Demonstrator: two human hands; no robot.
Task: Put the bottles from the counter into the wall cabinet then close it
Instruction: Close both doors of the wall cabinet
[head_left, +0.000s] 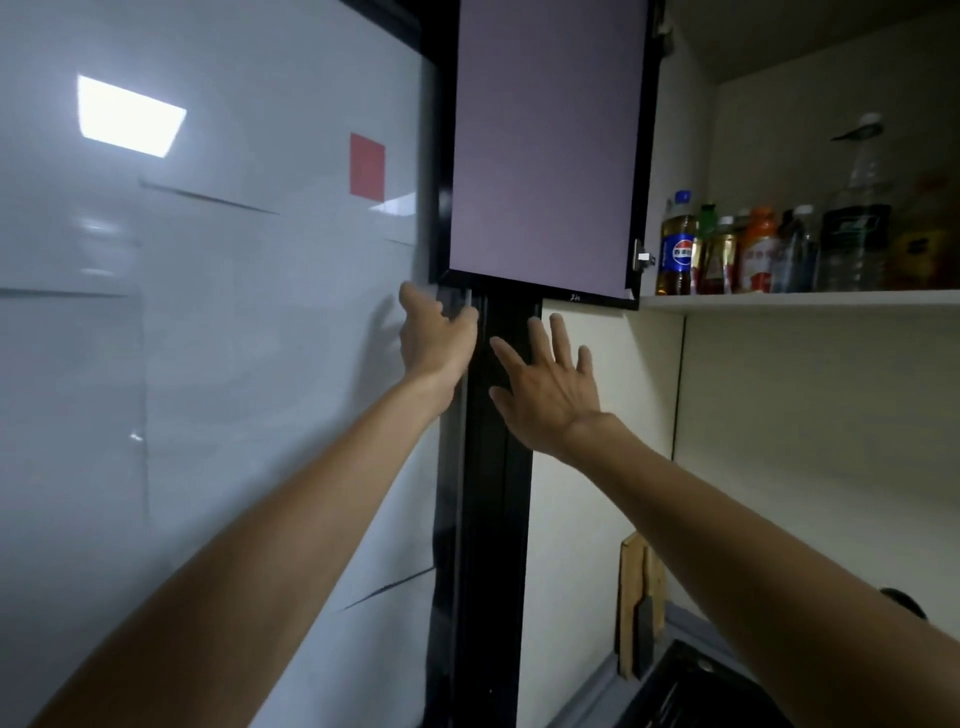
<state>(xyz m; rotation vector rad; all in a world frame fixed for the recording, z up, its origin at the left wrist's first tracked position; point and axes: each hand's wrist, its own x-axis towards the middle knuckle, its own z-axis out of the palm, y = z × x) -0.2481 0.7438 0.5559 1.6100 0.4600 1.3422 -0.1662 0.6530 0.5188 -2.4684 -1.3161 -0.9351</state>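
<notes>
The wall cabinet stands open, its dark-framed door swung out toward me at the top centre. My left hand reaches up to the door's lower left corner, fingers curled at its bottom edge. My right hand hovers just below the door with fingers spread, holding nothing. On the cabinet shelf at the right stand several bottles: a Pepsi bottle, a green-capped bottle, an orange bottle and a large clear bottle.
A glossy white wall panel fills the left side, with a black vertical frame beside it. A wooden cutting board leans against the wall at lower right, above a dark sink.
</notes>
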